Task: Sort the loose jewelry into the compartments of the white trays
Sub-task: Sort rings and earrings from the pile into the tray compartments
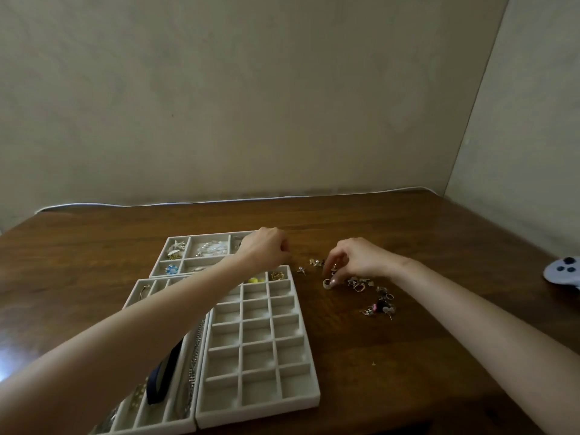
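Done so far: A few compartments are already filled. A starfish piece [176, 246], clear beads [213, 248] and a blue piece [171, 269] are seen in the far tray [159, 257]. Yellow beads [255, 280] and a gold piece [277, 275] lie in the top row of the grid tray [257, 414]. A dark strap [164, 372] lies in the long-slot tray [133, 292].
Left to do: Most grid cells are seen empty. The loose jewelry [370, 293] is scattered on the table [408, 356], under the right hand and to its near right.
Progress: An early stage is judged.
Left hand [266, 249]: It is reached across the trays, knuckles up and fingers curled under. Whether anything is held cannot be told.
Right hand [357, 262]: It is arched over the scatter, fingers bent down. A white ring [327, 284] lies just beside the thumb tip. Whether a piece is pinched cannot be told.
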